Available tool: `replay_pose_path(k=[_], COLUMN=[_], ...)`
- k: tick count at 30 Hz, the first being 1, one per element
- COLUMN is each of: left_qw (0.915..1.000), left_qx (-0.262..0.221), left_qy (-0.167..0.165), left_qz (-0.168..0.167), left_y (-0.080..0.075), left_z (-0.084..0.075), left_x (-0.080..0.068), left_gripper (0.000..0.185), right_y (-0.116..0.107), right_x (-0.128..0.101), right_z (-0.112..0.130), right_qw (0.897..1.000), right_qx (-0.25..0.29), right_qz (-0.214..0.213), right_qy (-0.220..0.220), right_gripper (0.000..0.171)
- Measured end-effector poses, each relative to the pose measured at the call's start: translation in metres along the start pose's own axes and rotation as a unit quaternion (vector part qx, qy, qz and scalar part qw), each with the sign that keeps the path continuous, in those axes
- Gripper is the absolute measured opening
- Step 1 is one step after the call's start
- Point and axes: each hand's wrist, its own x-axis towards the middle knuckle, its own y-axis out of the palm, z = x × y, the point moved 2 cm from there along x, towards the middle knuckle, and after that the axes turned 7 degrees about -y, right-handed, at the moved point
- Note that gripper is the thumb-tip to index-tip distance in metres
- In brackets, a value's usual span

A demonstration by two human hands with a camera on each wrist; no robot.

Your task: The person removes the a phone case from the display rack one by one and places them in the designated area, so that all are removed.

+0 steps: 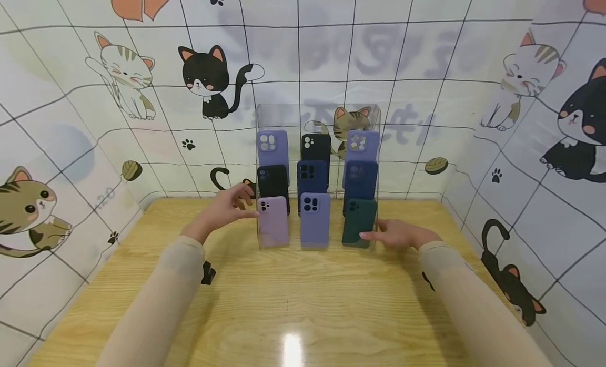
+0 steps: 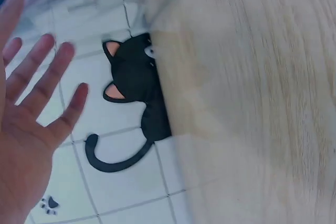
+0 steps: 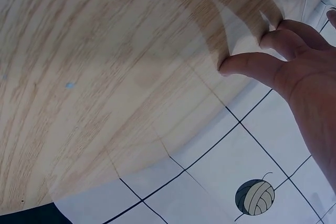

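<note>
Left hand (image 1: 227, 206): raised off the table, fingers spread and relaxed, holding nothing; fingertips just beside the left wall of the clear stand (image 1: 317, 114), level with the pink case (image 1: 273, 221). Left wrist view confirms an open palm with straight fingers (image 2: 44, 66), a black cat print behind it.

Right hand (image 1: 397, 233): lies low on the wooden table (image 1: 293, 298), fingers extended, tips touching the stand's lower right corner next to the dark green case (image 1: 359, 222). Right wrist view shows the fingertips (image 3: 247, 64) pressed against the clear panel; nothing gripped.

Stand: upright at the back middle of the table, between both hands. Holds 9 phone cases in 3 columns and 3 stepped rows. Front row, left to right: pink, lavender case (image 1: 314, 218), dark green. Middle row: black, navy, navy. Back row: purple, black, purple.

Surround: cat-print tiled walls (image 1: 94, 120) on 3 sides.
</note>
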Motion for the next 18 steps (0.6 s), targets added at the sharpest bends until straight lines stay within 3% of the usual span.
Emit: replay_pose_path(k=[7, 18], left_qw=[0.9965, 0.9902], left_qx=[0.038, 0.042], left_qy=[0.052, 0.091], left_qz=[-0.054, -0.098], left_y=[0.007, 0.025], left_z=[-0.022, -0.020], left_x=[-0.010, -0.022], left_gripper=[0.043, 0.038], right_y=[-0.001, 0.000], right_x=[0.001, 0.001], right_z=[0.002, 0.000], right_qw=[1.000, 1.000], right_qx=[0.003, -0.005], right_qz=[0.003, 0.004], right_qy=[0.005, 0.012], right_gripper=[0.118, 0.119])
